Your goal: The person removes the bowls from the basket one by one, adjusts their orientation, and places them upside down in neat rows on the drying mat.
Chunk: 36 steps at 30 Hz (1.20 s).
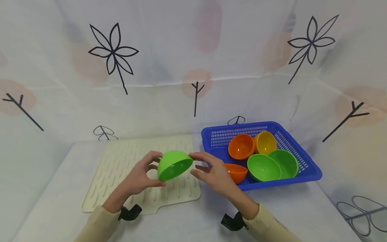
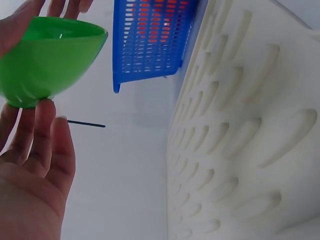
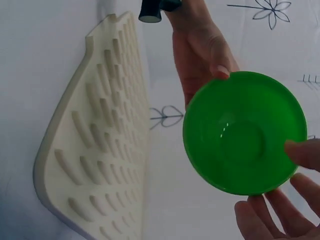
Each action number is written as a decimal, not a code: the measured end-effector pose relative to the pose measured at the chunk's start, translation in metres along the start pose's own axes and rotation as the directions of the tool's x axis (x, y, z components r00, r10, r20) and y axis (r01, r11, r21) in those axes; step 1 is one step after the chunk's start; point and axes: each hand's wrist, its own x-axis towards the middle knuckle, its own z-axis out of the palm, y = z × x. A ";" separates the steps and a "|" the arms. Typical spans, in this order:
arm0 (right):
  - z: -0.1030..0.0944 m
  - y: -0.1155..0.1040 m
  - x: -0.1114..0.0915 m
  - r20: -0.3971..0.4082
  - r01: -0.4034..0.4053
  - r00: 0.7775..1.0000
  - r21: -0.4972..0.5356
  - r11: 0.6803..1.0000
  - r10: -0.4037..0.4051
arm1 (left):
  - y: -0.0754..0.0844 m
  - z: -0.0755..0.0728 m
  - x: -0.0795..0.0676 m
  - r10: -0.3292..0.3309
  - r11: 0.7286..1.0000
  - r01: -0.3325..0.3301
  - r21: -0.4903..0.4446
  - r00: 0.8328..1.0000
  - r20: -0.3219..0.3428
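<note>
A green bowl [image 1: 170, 163] is held up in front of the person, its mouth tilted down to the right. The left hand [image 1: 136, 177] grips it from the left, thumb by the rim and other fingers around the base. In the left wrist view, these fingertips press on the underside of the green bowl [image 2: 55, 65]. On the other side is the right hand [image 1: 218, 175], index fingertip right at the rim, thumb a little apart. In the right wrist view, its thumb [image 3: 305, 152] overlaps the mouth of the bowl, with the other fingertips behind the rim.
Beneath the hands lies a cream ridged mat [image 1: 121, 168]. To the right, a blue basket [image 1: 302, 158] contains an orange bowl [image 1: 241, 147], another orange bowl [image 1: 237, 173], a yellow bowl [image 1: 266, 143] and two green bowls [image 1: 263, 168]. A patterned cloth [image 1: 169, 107] hangs behind.
</note>
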 end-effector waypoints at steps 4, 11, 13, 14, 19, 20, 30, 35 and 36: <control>-0.001 0.001 0.000 0.061 0.004 0.998 0.028 1.000 -0.006 | 0.001 -0.002 -0.002 0.034 0.995 -0.029 0.098 0.998 -0.050; 0.003 -0.004 0.002 0.040 -0.013 0.999 -0.020 1.000 0.014 | 0.006 0.001 -0.003 0.081 0.976 -0.062 0.208 0.993 -0.085; 0.005 -0.007 0.002 0.031 -0.034 0.999 -0.035 0.999 0.035 | 0.007 0.003 -0.004 0.084 0.973 -0.061 0.223 0.992 -0.094; 0.007 -0.009 0.003 0.030 -0.045 0.999 -0.040 0.998 0.046 | 0.008 0.004 -0.004 0.090 0.971 -0.066 0.231 0.991 -0.097; 0.012 -0.013 0.005 0.048 -0.087 0.995 -0.062 0.994 0.090 | 0.011 0.009 -0.004 0.131 0.964 -0.103 0.247 0.986 -0.101; 0.013 -0.013 0.005 0.054 -0.087 0.994 -0.061 0.994 0.090 | 0.012 0.009 -0.004 0.137 0.966 -0.112 0.232 0.986 -0.094; 0.019 -0.010 0.004 0.060 -0.098 0.993 -0.033 0.995 0.100 | 0.014 0.016 -0.002 0.087 0.995 -0.087 -0.041 0.996 0.002; 0.021 -0.008 0.003 0.048 -0.104 0.993 -0.025 0.994 0.105 | 0.014 0.018 -0.002 0.095 0.994 -0.095 -0.052 0.995 0.013; 0.022 -0.008 0.003 0.043 -0.106 0.993 -0.023 0.994 0.107 | 0.014 0.018 -0.002 0.103 0.994 -0.102 -0.049 0.995 0.014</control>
